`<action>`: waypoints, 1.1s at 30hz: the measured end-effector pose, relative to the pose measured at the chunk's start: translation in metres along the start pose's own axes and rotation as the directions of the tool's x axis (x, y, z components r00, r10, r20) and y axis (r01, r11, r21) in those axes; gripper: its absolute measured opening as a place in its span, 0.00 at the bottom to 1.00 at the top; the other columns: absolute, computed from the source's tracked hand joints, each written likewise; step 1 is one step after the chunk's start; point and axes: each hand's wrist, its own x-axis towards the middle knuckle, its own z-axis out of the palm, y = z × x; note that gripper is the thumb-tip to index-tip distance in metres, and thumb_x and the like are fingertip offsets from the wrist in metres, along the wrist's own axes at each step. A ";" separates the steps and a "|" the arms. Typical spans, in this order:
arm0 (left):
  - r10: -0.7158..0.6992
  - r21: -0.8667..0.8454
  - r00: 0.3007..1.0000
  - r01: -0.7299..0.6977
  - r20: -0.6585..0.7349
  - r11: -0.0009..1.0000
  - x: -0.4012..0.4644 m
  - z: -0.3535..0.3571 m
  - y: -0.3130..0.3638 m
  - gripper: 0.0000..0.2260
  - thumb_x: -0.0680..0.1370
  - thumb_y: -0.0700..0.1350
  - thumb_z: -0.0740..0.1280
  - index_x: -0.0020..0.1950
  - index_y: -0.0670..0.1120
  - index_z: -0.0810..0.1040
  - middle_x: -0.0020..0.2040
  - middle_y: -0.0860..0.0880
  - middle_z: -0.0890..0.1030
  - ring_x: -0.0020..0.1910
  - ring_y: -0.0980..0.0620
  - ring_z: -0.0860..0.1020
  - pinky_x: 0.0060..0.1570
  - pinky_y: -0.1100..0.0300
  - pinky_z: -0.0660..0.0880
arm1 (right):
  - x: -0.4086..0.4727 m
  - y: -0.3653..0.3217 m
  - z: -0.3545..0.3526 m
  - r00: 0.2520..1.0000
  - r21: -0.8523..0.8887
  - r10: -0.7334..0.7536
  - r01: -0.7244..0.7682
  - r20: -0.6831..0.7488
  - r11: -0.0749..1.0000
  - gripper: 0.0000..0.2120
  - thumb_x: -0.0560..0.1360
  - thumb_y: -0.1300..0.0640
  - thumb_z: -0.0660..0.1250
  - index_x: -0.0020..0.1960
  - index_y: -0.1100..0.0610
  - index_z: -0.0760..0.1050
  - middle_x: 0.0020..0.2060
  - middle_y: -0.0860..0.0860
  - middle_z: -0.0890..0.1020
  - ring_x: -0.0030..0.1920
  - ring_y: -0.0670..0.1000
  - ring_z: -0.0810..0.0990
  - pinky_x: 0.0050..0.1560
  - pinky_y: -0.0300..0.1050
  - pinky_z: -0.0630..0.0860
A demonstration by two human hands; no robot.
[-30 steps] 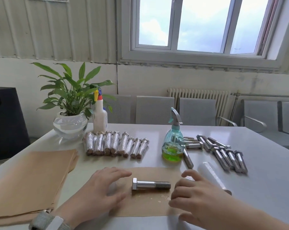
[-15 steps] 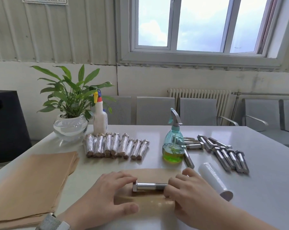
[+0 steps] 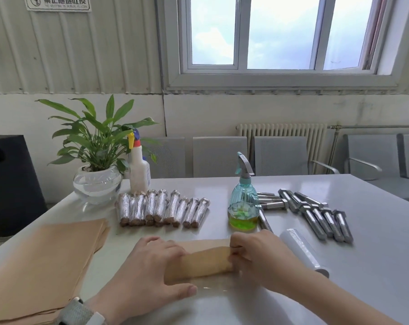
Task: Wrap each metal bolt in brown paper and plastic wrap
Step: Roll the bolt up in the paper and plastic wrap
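A brown paper sheet (image 3: 205, 260) lies rolled into a tube at the table's near middle; the bolt inside it is hidden. My left hand (image 3: 149, 268) grips the tube's left end, fingers curled over it and thumb under. My right hand (image 3: 257, 254) grips the right end. A roll of plastic wrap (image 3: 303, 250) lies just right of my right hand. Several bare metal bolts (image 3: 316, 214) lie at the right. A row of wrapped bolts (image 3: 163, 207) sits behind the tube. A stack of brown paper (image 3: 44, 266) lies at the left.
A teal spray bottle (image 3: 243, 202) with green liquid stands behind my right hand. A white spray bottle (image 3: 140, 170) and a potted plant (image 3: 96, 170) in a glass bowl stand at the back left. Grey chairs line the table's far side.
The paper's near edge was folded over the bolt and rolled away from me. The bolt, bare a second ago, is now covered. Both hands moved onto the roll's ends.
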 end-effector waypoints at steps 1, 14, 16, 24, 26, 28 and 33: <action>0.002 0.018 0.999 -0.002 -0.034 1.000 0.002 0.001 0.001 0.28 0.67 0.76 0.61 0.55 0.59 0.78 0.53 0.67 0.77 0.56 0.68 0.72 0.66 0.65 0.55 | 0.000 0.001 0.002 1.000 0.013 0.010 -0.010 -0.016 1.000 0.04 0.76 0.48 0.63 0.45 0.46 0.69 0.44 0.46 0.82 0.47 0.53 0.78 0.40 0.43 0.56; -0.096 0.163 0.992 0.109 -0.087 0.981 0.038 0.007 0.011 0.13 0.68 0.63 0.58 0.35 0.54 0.67 0.34 0.58 0.75 0.33 0.60 0.67 0.52 0.62 0.63 | 0.001 -0.001 0.021 0.980 0.064 0.134 -0.126 -0.147 0.990 0.03 0.77 0.49 0.64 0.49 0.48 0.74 0.45 0.44 0.83 0.48 0.48 0.79 0.51 0.42 0.59; -0.126 0.158 0.990 0.136 -0.069 0.978 0.040 0.007 0.011 0.14 0.67 0.65 0.58 0.33 0.55 0.66 0.34 0.61 0.74 0.34 0.63 0.68 0.51 0.64 0.60 | -0.002 -0.007 0.021 0.977 0.007 0.124 -0.125 -0.176 0.992 0.06 0.73 0.49 0.68 0.48 0.48 0.74 0.43 0.44 0.83 0.48 0.49 0.80 0.53 0.45 0.62; -0.196 0.173 0.980 0.197 -0.022 0.965 0.048 0.006 0.015 0.14 0.68 0.63 0.65 0.31 0.55 0.67 0.33 0.61 0.73 0.36 0.70 0.60 0.44 0.75 0.58 | -0.010 -0.012 0.027 0.948 -0.231 -0.165 0.103 -0.272 0.968 0.07 0.65 0.47 0.76 0.36 0.45 0.79 0.38 0.42 0.78 0.41 0.48 0.79 0.48 0.47 0.64; -0.212 0.183 0.977 0.208 -0.002 0.961 0.050 0.005 0.016 0.14 0.69 0.62 0.65 0.32 0.55 0.68 0.32 0.60 0.72 0.35 0.69 0.61 0.43 0.75 0.58 | -0.009 -0.013 0.032 0.971 -0.211 -0.137 0.095 -0.197 0.973 0.06 0.68 0.44 0.72 0.35 0.44 0.79 0.33 0.41 0.77 0.36 0.45 0.77 0.43 0.45 0.62; -0.219 0.221 0.976 0.212 0.008 0.952 0.053 0.004 0.017 0.14 0.69 0.63 0.64 0.32 0.55 0.68 0.31 0.59 0.70 0.35 0.63 0.65 0.43 0.69 0.60 | -0.007 -0.014 0.031 0.986 -0.108 -0.070 0.054 -0.151 0.993 0.05 0.67 0.43 0.71 0.35 0.43 0.81 0.34 0.41 0.77 0.36 0.44 0.78 0.42 0.43 0.62; -0.285 0.244 0.956 0.261 0.071 0.934 0.066 0.003 0.019 0.15 0.69 0.63 0.65 0.32 0.54 0.68 0.35 0.56 0.72 0.42 0.54 0.73 0.41 0.58 0.62 | -0.002 -0.005 0.038 0.998 0.162 -0.017 0.026 -0.060 0.986 0.07 0.76 0.47 0.66 0.50 0.47 0.81 0.50 0.43 0.78 0.53 0.48 0.74 0.55 0.43 0.66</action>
